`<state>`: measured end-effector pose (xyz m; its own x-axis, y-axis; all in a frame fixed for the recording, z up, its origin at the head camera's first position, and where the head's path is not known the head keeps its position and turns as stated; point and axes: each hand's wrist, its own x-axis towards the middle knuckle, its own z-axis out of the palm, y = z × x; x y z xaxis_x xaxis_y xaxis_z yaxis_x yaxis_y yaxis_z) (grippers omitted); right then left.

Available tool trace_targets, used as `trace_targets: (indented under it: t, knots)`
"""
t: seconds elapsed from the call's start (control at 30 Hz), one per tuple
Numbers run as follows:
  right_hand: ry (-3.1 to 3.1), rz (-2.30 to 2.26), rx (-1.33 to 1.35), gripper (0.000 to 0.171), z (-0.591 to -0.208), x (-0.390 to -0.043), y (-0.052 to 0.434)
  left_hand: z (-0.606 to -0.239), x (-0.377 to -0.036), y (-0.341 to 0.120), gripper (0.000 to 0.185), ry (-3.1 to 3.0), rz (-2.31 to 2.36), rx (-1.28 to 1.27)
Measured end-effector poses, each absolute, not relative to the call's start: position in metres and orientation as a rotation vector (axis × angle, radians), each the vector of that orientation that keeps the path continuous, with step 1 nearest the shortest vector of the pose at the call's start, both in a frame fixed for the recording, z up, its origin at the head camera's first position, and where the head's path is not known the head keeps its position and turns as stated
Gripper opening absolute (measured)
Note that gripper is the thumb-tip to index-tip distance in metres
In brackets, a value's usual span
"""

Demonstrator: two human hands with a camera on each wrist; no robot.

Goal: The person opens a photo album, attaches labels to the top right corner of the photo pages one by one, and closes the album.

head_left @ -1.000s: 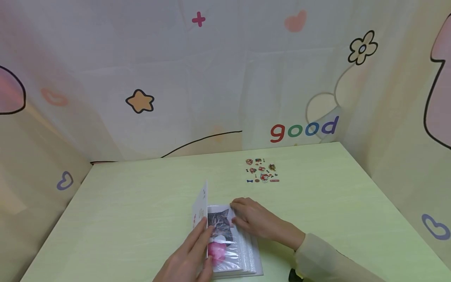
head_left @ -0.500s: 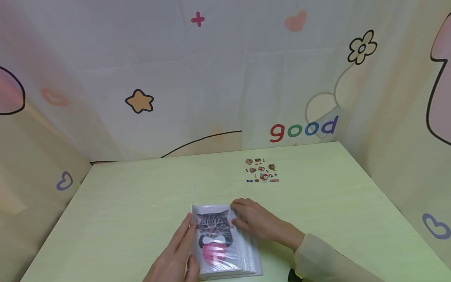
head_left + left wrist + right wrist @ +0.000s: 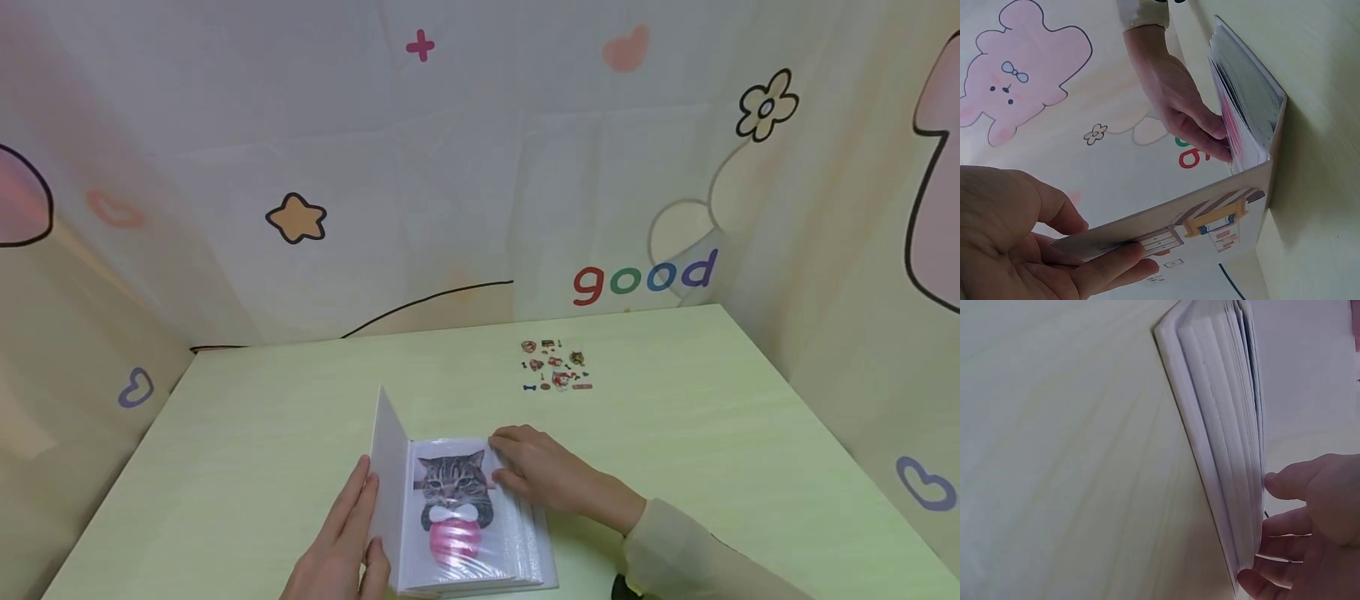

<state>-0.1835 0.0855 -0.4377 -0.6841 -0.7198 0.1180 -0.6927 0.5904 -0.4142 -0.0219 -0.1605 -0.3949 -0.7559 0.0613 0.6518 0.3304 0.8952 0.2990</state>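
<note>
Both hands work the photo album (image 3: 468, 517) lying near the table's (image 3: 225, 433) front edge: left hand (image 3: 337, 550) holds the raised cover (image 3: 388, 479), right hand (image 3: 551, 479) presses the sleeves flat. Letting go could let the cover fall back shut.

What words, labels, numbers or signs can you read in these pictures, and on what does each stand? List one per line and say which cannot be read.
"good", in coloured letters, on the backdrop cloth behind the table.
Sticker sheet on the table: prints too small to read.
Album cover, held by the left hand: small drawn labels, too blurred to read.
Cat photo beside the right hand: no text.
</note>
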Motion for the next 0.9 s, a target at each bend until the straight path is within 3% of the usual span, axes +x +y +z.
trace_targets:
  t: [0.27,0.9]
  knots:
    - [2.736,-0.657,-1.218,0.047,-0.437,-0.183,0.084,-0.395,-0.018,-0.168,0.06,-2.421,-0.512,-0.214]
    - [2.726,-0.663,-1.215,0.048,-0.431,-0.181,0.084,-0.4,-0.016,-0.183,0.066,-2.427,-0.512,-0.209]
